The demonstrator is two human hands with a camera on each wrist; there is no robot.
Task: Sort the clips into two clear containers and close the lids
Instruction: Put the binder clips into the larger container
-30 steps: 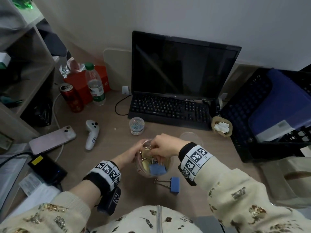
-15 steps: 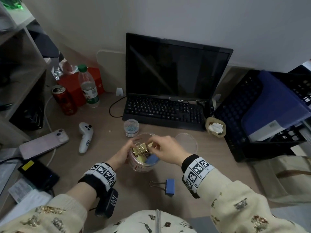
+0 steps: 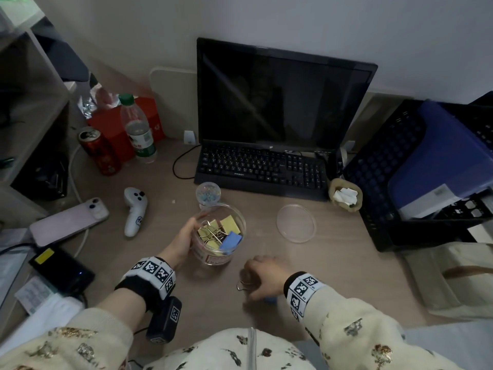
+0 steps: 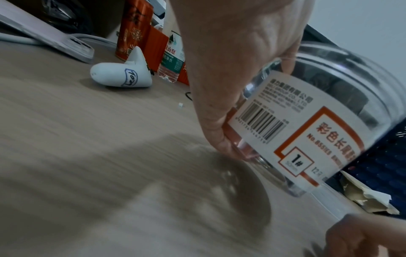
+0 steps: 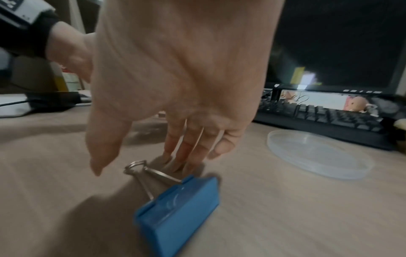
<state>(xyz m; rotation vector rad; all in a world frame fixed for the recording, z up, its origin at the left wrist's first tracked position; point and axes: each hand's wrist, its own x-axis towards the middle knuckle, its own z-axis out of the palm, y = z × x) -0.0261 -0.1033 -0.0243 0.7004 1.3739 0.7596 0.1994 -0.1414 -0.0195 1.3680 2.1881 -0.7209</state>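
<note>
A clear jar (image 3: 216,259) with an orange-and-white label (image 4: 307,125) stands open on the desk, holding yellow binder clips (image 3: 230,222) and a blue one (image 3: 230,240). My left hand (image 3: 186,236) grips the jar's left side, thumb low on the label in the left wrist view. A blue binder clip (image 5: 180,203) lies on the desk in front of the jar. My right hand (image 3: 262,279) hovers over it, fingers straight, thumb and fingers either side of its wire handles (image 5: 140,167), gripping nothing. The jar's clear lid (image 3: 296,222) lies to the right. A small lidded container (image 3: 208,194) of paper clips stands behind the jar.
A black keyboard (image 3: 261,166) and monitor (image 3: 282,94) stand behind. To the left are a white controller (image 3: 134,212), a pink phone (image 3: 69,222), a red can (image 3: 100,150) and a water bottle (image 3: 137,129). A black crate (image 3: 400,169) borders the right.
My right hand has left the jar's mouth and come down toward the desk's front, over the loose blue clip. The blue clip it was placing now rests in the jar. My left hand still holds the jar.
</note>
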